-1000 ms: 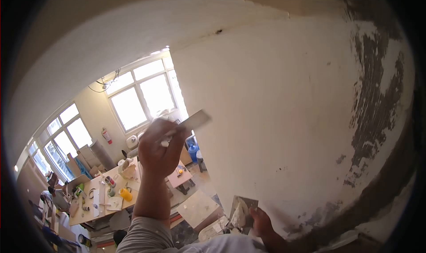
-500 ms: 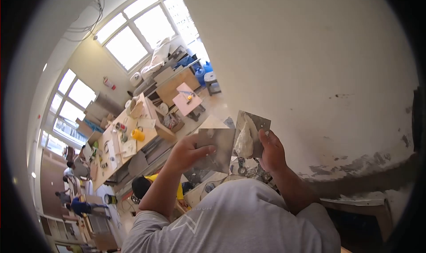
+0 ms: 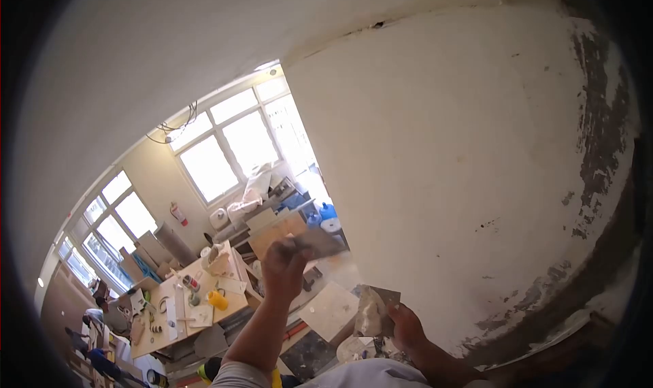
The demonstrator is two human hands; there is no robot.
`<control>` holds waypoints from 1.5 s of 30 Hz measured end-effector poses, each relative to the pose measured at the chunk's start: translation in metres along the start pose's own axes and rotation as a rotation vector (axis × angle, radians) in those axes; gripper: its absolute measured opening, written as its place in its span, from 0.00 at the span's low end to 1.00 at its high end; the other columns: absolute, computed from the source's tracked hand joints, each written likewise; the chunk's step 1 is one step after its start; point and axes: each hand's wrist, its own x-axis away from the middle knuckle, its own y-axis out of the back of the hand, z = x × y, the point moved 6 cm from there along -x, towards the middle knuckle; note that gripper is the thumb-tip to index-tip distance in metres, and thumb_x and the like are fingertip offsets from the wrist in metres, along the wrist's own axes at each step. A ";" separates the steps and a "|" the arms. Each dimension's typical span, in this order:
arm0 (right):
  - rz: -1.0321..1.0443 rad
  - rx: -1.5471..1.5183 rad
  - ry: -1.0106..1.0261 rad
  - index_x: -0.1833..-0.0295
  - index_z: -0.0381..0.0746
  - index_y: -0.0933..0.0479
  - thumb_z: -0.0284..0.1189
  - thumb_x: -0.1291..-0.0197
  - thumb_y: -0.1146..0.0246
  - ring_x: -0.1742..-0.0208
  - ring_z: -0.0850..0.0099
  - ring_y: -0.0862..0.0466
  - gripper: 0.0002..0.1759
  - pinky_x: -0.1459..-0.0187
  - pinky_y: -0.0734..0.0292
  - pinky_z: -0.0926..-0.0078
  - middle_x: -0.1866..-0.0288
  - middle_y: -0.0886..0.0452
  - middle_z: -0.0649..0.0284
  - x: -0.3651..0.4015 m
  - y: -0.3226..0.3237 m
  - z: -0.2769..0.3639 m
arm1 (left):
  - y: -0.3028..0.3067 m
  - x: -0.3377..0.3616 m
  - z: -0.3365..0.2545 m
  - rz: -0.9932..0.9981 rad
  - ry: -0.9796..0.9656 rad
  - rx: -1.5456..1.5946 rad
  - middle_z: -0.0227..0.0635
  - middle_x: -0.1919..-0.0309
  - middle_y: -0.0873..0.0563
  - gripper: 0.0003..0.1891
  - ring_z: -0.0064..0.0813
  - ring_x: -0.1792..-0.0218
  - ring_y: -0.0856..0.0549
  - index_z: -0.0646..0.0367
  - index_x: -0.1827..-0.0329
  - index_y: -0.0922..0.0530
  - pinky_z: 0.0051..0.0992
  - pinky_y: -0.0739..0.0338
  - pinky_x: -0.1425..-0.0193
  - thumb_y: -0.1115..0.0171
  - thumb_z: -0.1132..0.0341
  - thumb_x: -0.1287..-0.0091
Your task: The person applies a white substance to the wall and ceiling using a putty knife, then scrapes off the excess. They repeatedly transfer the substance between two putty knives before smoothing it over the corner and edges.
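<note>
Raised in front of the window side, my left hand (image 3: 286, 264) is closed on a flat grey metal plate (image 3: 322, 242), which is seen nearly edge-on and slightly blurred. Lower and to the right, my right hand (image 3: 408, 325) grips a second grey plate (image 3: 388, 297) by its right side. A lump of whitish paste (image 3: 369, 313) lies on that second plate. The two plates are apart. A pale wall (image 3: 435, 163) with dark rough patches (image 3: 598, 129) rises beyond and to the right of my hands.
At the left stands a wooden workbench (image 3: 153, 344) with a yellow container (image 3: 217, 299) and several tools and cans. A pale board (image 3: 329, 312) lies below my hands. Several people are at the far lower left; a person's dark head shows near the bottom.
My left hand has lifted its plate up and away from the other plate, tilting it. My right hand appears lower with the paste-bearing plate. The view has tipped upward, showing more wall.
</note>
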 end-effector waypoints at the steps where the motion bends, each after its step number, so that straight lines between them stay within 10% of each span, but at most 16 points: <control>1: -0.003 0.396 0.178 0.44 0.36 0.26 0.38 0.28 0.48 0.55 0.64 0.17 0.18 0.52 0.21 0.65 0.56 0.20 0.56 0.011 0.005 0.026 | -0.015 -0.015 -0.021 -0.035 -0.062 0.153 0.35 0.64 0.16 0.07 0.22 0.63 0.18 0.63 0.57 0.23 0.23 0.22 0.58 0.36 0.77 0.37; 5: -0.053 -0.048 0.108 0.43 0.35 0.27 0.21 0.46 0.43 0.57 0.49 0.20 0.22 0.56 0.24 0.54 0.59 0.22 0.48 -0.002 0.008 -0.057 | -0.070 -0.083 -0.088 -0.028 -0.655 0.331 0.36 0.62 0.16 0.07 0.24 0.60 0.18 0.67 0.57 0.21 0.25 0.23 0.56 0.35 0.75 0.35; 7: -0.057 -0.202 0.068 0.42 0.36 0.27 0.17 0.50 0.43 0.57 0.46 0.21 0.25 0.56 0.25 0.52 0.60 0.23 0.46 -0.006 0.015 -0.076 | -0.105 -0.103 -0.130 0.085 -0.559 0.423 0.33 0.65 0.17 0.08 0.21 0.62 0.20 0.67 0.56 0.21 0.21 0.26 0.57 0.36 0.71 0.32; 13: -0.067 0.683 0.339 0.46 0.35 0.27 0.22 0.57 0.33 0.55 0.46 0.20 0.27 0.53 0.23 0.55 0.58 0.23 0.47 0.020 0.048 0.039 | -0.172 -0.139 -0.182 0.268 -0.620 0.709 0.31 0.65 0.15 0.10 0.19 0.64 0.20 0.67 0.55 0.19 0.19 0.27 0.58 0.35 0.68 0.32; 22: 0.014 0.675 0.314 0.45 0.35 0.28 0.23 0.67 0.28 0.54 0.47 0.20 0.36 0.52 0.22 0.55 0.56 0.23 0.48 0.009 0.069 0.046 | -0.185 -0.145 -0.225 -0.095 -0.860 0.323 0.35 0.67 0.12 0.07 0.22 0.65 0.15 0.65 0.58 0.17 0.22 0.23 0.58 0.34 0.71 0.34; 28: 0.077 0.174 0.036 0.47 0.35 0.26 0.27 0.50 0.34 0.53 0.50 0.19 0.22 0.52 0.22 0.58 0.57 0.21 0.49 0.004 0.075 0.048 | -0.150 -0.135 -0.211 -0.517 -1.005 -0.195 0.39 0.65 0.12 0.05 0.28 0.64 0.13 0.63 0.60 0.14 0.25 0.20 0.58 0.34 0.75 0.36; 29: 0.069 0.126 0.007 0.47 0.35 0.25 0.29 0.45 0.37 0.53 0.51 0.19 0.19 0.51 0.23 0.59 0.56 0.21 0.49 0.004 0.075 0.052 | -0.141 -0.135 -0.204 -0.406 -0.852 0.105 0.41 0.64 0.12 0.06 0.32 0.64 0.13 0.64 0.58 0.15 0.27 0.19 0.59 0.35 0.75 0.36; 32: 0.022 -0.067 -0.154 0.48 0.34 0.25 0.36 0.29 0.49 0.52 0.53 0.18 0.17 0.48 0.24 0.62 0.56 0.20 0.49 0.003 0.075 0.062 | -0.126 -0.117 -0.204 -0.446 -1.151 -0.087 0.41 0.65 0.12 0.07 0.32 0.65 0.13 0.64 0.57 0.16 0.26 0.20 0.62 0.36 0.77 0.37; 35: 0.082 0.095 -0.181 0.47 0.34 0.25 0.43 0.25 0.55 0.52 0.58 0.17 0.24 0.46 0.25 0.65 0.54 0.18 0.51 0.004 0.074 0.059 | -0.144 -0.097 -0.225 -0.277 -1.464 -0.405 0.35 0.66 0.13 0.16 0.30 0.66 0.15 0.60 0.55 0.15 0.25 0.22 0.64 0.33 0.79 0.49; 45: 0.097 -0.051 -0.131 0.46 0.32 0.24 0.43 0.27 0.52 0.53 0.63 0.18 0.24 0.47 0.27 0.67 0.55 0.17 0.54 -0.001 0.070 0.041 | -0.173 -0.095 -0.270 -0.346 -1.504 -0.694 0.35 0.67 0.13 0.12 0.29 0.68 0.15 0.61 0.56 0.14 0.26 0.20 0.63 0.31 0.76 0.45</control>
